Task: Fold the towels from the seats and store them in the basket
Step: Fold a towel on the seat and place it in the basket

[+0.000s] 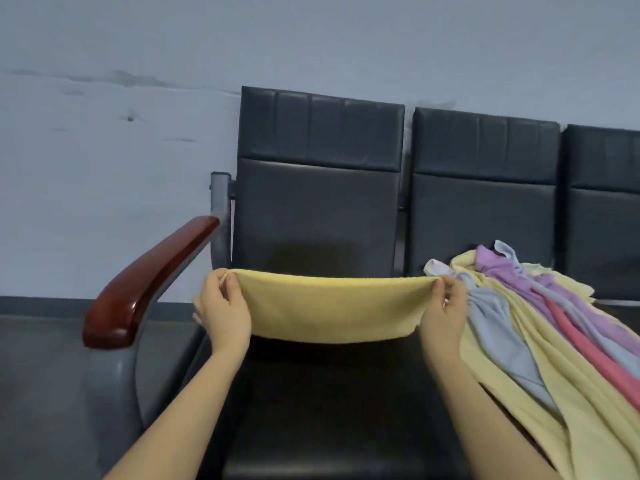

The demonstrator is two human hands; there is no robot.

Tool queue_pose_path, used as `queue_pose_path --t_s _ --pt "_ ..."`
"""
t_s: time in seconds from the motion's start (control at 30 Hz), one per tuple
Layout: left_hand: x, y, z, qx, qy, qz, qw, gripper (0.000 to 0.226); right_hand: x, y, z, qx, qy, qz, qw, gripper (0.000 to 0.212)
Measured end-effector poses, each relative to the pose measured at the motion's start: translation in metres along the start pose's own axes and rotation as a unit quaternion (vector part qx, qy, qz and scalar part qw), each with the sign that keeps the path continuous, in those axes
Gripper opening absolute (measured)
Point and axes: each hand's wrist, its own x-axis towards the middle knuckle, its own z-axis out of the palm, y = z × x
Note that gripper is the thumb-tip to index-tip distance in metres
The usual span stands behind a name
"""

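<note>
At the far left a red-brown wooden armrest slopes down beside the dark seat; just right of it the left hand pinches one top corner of a yellow towel between thumb and curled fingers; the towel spans between the hands above the seat, its long axis running left to right, the cloth apparently already doubled and hanging as a short band; the right hand pinches the opposite corner in the same way. Both hands sit level and equally near, so the next fold likely means bringing one end across to the other. Further right a pile of towels, yellow, blue, purple and pink, lies unfolded over the next seat, just beside the right hand. No basket is in view.
</note>
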Motion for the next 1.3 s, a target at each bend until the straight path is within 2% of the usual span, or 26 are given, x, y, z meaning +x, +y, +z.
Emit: queue_pose_path --t_s 0.1,0.23,0.47,0.73,1.0,1.1,1.17,1.23,1.3 --pt "-0.026 -0.009 -0.014 0.042 0.010 -0.017 0.999 0.012 -0.023 0.012 -0.014 -0.044 0.003 0.029 0.999 0.012" --pt "-0.036 -0.029 -0.022 0.125 -0.003 0.007 0.992 0.013 -0.040 0.025 -0.024 -0.068 -0.013 0.059 0.996 0.016" --pt "-0.028 -0.066 -0.007 0.287 -0.100 0.029 0.952 0.020 -0.040 0.057 -0.018 -0.182 -0.075 0.105 0.975 0.010" --pt "0.017 -0.080 0.039 0.303 -0.103 0.114 0.940 0.024 -0.006 0.078 0.018 -0.194 -0.065 0.089 0.975 0.015" --pt "0.053 -0.103 0.085 0.327 -0.121 0.122 0.929 0.025 0.020 0.110 0.045 -0.265 -0.054 0.101 0.957 0.013" --pt "0.052 -0.109 0.096 0.395 -0.180 0.116 0.893 0.039 0.018 0.121 0.053 -0.334 -0.096 0.084 0.934 0.019" --pt "0.041 -0.109 0.100 0.399 -0.230 0.154 0.874 0.047 0.012 0.127 0.054 -0.404 -0.145 0.045 0.902 0.030" --pt "0.028 -0.104 0.101 0.394 -0.282 0.200 0.852 0.045 0.007 0.125 0.054 -0.424 -0.181 -0.002 0.887 0.035" --pt "0.016 -0.099 0.101 0.411 -0.343 0.212 0.818 0.047 0.003 0.116 0.054 -0.420 -0.229 -0.045 0.877 0.035"
